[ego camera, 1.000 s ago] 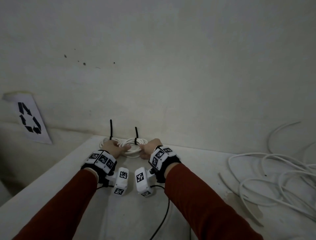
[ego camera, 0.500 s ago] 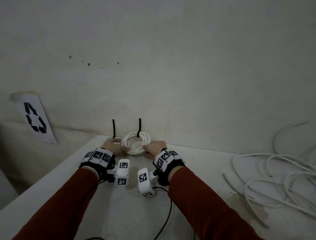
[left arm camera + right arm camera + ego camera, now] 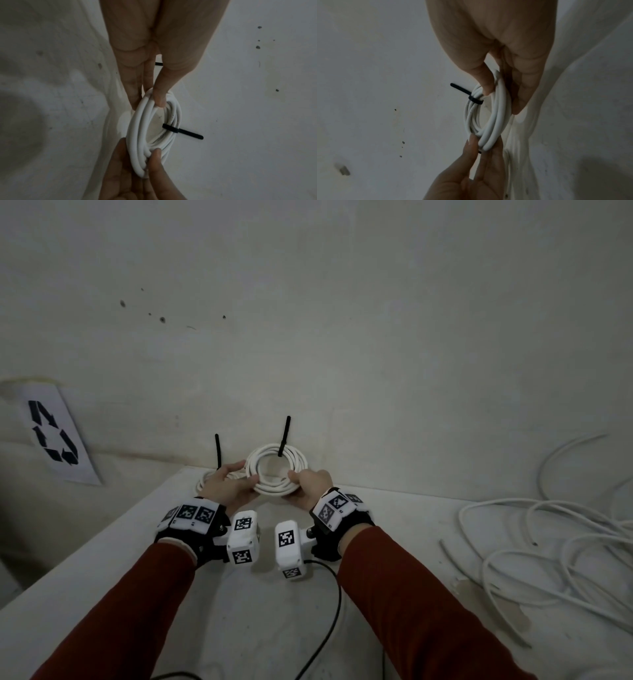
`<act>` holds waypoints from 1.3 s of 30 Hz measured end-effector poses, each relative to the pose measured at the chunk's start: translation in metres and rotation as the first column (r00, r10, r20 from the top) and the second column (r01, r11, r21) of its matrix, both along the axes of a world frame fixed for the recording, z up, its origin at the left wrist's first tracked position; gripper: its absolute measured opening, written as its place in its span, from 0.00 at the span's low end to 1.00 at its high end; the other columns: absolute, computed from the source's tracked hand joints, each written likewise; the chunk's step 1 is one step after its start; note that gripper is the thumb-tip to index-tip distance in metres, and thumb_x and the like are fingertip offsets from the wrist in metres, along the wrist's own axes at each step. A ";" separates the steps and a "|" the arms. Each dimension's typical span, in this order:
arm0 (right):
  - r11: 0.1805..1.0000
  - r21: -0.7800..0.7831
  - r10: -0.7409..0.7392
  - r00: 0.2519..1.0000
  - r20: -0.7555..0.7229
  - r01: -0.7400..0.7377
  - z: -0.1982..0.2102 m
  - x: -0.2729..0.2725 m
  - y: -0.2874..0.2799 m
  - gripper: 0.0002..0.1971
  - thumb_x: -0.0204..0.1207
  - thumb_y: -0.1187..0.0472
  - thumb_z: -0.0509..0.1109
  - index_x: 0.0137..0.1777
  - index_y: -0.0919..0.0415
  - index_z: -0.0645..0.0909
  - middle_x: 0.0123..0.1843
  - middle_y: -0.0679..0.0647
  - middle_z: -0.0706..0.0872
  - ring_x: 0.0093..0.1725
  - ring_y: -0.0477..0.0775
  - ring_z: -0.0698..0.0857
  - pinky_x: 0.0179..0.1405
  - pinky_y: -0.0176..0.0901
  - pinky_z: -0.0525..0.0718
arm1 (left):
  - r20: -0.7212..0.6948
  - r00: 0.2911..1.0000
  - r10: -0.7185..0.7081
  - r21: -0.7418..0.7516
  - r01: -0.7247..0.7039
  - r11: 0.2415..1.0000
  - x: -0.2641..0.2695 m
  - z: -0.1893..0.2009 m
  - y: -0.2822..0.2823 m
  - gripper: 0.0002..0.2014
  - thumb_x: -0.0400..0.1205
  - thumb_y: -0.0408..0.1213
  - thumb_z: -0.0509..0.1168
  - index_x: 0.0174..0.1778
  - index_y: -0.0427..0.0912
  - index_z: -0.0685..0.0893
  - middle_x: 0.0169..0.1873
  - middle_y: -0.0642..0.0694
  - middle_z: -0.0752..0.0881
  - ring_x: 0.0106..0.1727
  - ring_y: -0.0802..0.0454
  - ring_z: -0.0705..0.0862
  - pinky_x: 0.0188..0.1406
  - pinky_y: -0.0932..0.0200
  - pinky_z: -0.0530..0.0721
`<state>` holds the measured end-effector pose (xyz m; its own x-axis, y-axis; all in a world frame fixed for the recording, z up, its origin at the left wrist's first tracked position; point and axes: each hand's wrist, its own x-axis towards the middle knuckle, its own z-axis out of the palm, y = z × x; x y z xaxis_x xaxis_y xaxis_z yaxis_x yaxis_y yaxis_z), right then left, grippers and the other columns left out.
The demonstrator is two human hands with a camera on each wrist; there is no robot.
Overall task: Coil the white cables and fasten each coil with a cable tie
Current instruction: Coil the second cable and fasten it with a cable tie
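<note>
A tight coil of white cable (image 3: 277,470) hangs just above the far edge of the white table (image 3: 239,628), tilted up so its ring faces me. A black cable tie (image 3: 283,436) binds its top, tail pointing up. My left hand (image 3: 227,484) pinches the coil's left side and my right hand (image 3: 310,484) pinches its right side. The left wrist view shows the left hand's (image 3: 147,101) thumb and fingers clamping the coil (image 3: 137,135), with the tie (image 3: 181,133) on the far strands. In the right wrist view, the right hand (image 3: 501,98) grips the coil (image 3: 494,121) near the tie (image 3: 467,94).
A second white coil (image 3: 205,479) lies on the table behind my left hand, its black tie (image 3: 217,451) standing up. Loose white cables (image 3: 548,542) sprawl over the table's right side. A wall rises directly behind. A recycling sign (image 3: 51,436) is at left.
The coil lay flat on the table a second ago; both hands have lifted it and tipped it upright, and its tie now points higher against the wall.
</note>
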<state>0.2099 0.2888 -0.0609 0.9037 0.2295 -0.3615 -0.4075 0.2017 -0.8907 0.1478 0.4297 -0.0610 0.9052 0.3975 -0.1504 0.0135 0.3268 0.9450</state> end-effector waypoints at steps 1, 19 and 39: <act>0.999 0.048 -0.002 1.000 -0.012 0.003 0.004 -0.002 -0.001 0.09 0.74 0.73 0.72 0.52 0.74 0.79 0.50 0.72 0.85 0.51 0.68 0.86 0.39 0.62 0.87 | 0.005 1.000 -0.005 -0.020 0.005 1.000 0.000 0.000 0.000 0.23 0.78 0.16 0.62 0.69 0.35 0.72 0.48 0.33 0.84 0.46 0.43 0.85 0.44 0.48 0.84; 0.974 0.210 -0.078 0.996 -0.052 0.087 0.040 -0.013 -0.012 0.17 0.78 0.71 0.69 0.65 0.76 0.76 0.59 0.72 0.84 0.53 0.68 0.85 0.36 0.60 0.85 | 0.353 0.933 0.065 -0.151 -0.012 0.988 -0.012 0.011 -0.029 0.16 0.79 0.19 0.63 0.56 0.44 0.77 0.35 0.43 0.91 0.38 0.50 0.90 0.35 0.57 0.88; 0.950 0.299 0.134 0.981 -0.140 -0.087 0.043 -0.032 -0.035 0.16 0.86 0.58 0.58 0.36 0.62 0.76 0.37 0.53 0.78 0.37 0.51 0.74 0.37 0.44 0.67 | 0.315 0.949 0.015 -0.349 0.101 0.932 -0.009 0.009 -0.042 0.11 0.83 0.26 0.58 0.52 0.47 0.80 0.37 0.45 0.91 0.36 0.52 0.90 0.33 0.58 0.89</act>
<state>0.1781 0.2537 -0.0184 0.8039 0.4408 -0.3993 -0.5718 0.3879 -0.7229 0.1385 0.3876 -0.0519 0.9440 0.3297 0.0135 -0.2367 0.6479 0.7240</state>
